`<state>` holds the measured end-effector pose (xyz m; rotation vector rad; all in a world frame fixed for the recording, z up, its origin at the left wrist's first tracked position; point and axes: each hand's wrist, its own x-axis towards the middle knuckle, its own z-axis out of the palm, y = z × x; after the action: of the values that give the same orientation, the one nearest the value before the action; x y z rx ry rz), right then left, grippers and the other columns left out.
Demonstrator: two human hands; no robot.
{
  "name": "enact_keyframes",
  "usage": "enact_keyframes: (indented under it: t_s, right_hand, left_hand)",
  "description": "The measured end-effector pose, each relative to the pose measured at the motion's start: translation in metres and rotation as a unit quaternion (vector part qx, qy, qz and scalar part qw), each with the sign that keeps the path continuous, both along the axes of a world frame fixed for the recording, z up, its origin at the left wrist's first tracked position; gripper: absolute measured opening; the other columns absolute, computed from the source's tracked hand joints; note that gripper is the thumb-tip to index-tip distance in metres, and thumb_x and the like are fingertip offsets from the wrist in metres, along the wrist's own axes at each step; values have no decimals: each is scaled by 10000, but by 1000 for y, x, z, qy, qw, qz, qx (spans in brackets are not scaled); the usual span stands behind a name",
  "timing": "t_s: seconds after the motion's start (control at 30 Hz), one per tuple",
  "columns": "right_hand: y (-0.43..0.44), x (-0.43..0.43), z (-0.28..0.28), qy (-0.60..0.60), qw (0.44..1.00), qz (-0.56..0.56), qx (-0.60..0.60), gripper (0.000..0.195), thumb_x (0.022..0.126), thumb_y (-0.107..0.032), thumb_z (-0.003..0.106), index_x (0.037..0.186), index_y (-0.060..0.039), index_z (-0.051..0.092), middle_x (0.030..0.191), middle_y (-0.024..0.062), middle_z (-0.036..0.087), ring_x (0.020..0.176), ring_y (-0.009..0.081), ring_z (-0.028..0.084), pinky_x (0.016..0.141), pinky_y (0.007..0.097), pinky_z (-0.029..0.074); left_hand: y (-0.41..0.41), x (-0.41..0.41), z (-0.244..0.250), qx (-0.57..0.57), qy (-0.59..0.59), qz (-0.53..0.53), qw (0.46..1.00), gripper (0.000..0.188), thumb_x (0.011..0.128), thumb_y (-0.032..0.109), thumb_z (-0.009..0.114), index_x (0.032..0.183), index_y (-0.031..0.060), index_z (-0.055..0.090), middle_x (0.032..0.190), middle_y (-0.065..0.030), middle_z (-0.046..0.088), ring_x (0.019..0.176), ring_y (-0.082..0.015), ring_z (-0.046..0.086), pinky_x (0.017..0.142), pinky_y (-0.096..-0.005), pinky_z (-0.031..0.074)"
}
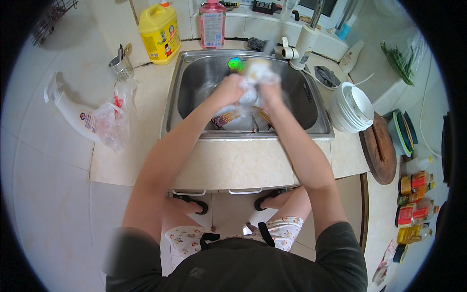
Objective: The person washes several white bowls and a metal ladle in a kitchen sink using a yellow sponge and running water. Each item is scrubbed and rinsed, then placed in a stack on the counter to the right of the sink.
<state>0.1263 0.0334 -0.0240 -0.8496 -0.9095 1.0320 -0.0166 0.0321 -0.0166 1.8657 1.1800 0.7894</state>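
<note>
Both hands are over a stainless steel sink (pixel 303 113), blurred by motion. My left hand (pixel 230 89) grips the left side of a white, rounded dish (pixel 249 95), possibly a bowl. On its right, my right hand (pixel 270 89) is closed around a white, foamy cloth or sponge (pixel 258 70); blur hides its exact form. Below them, suds surround a bundle of chopsticks (pixel 225 119), more chopsticks (pixel 263 115) and a metal utensil handle (pixel 255 125). A bright green scrubbing ball (pixel 236 64) lies near the sink's back wall.
A white faucet (pixel 304 45) rises behind the sink. Stacked white bowls (pixel 352 107) and a wooden cutting board (pixel 379 149) stand to the right. A yellow jug (pixel 159 34), pink bottle (pixel 212 27), utensil cup (pixel 122 67) and white spray bottle (pixel 74 113) are at left and back.
</note>
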Motion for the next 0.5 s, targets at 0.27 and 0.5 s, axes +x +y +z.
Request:
enact_keyframes:
  t_s: [0.27,0.5]
  right_hand:
    - [-1,-6,-14,-107,993,38,-35,224,807,31,502,1006,19,605,916,87,637,849,186,612,748,330,491]
    - [-6,25,2,-693,713,-20,110,242,743,-1,560,983,-11,596,825,225,633,798,384,627,735,444,490]
  left_hand:
    - [-1,-15,-5,-52,-38,26,998,232,811,183,634,960,5,644,779,-92,643,592,-175,627,467,-315,505]
    - [0,-27,1,436,56,225,869,414,730,122,657,1128,72,557,1107,-159,568,1108,-337,506,963,-448,399]
